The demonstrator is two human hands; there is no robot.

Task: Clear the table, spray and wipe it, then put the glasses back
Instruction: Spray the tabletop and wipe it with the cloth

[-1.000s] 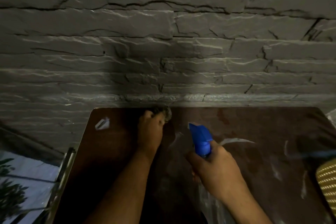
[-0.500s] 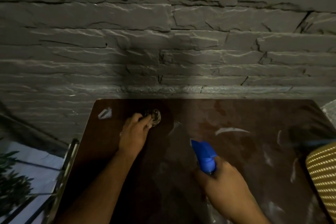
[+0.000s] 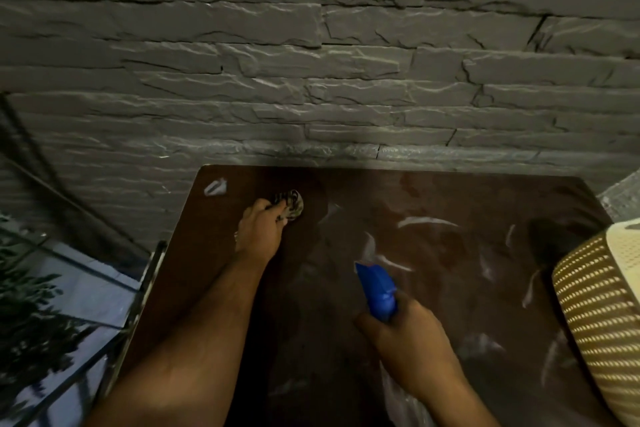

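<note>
A dark brown table (image 3: 450, 288) stands against a grey stone wall, its top glossy with pale wet streaks. My left hand (image 3: 261, 230) reaches to the far left part of the table and grips a small bunched patterned cloth (image 3: 292, 206) pressed on the surface. My right hand (image 3: 412, 347) is nearer, over the middle of the table, closed around a spray bottle whose blue trigger head (image 3: 377, 291) points away from me. The bottle's clear body is mostly hidden under my hand. No glasses are in view.
A small white scrap (image 3: 215, 186) lies at the table's far left corner. A woven cream and tan basket-like object (image 3: 602, 315) overlaps the table's right edge. The stone wall (image 3: 311, 62) runs right behind the table. A glass railing (image 3: 69, 305) and foliage are at the left.
My left hand with the cloth has slid leftward along the far side of the table. My right hand has pulled the spray bottle back toward me.
</note>
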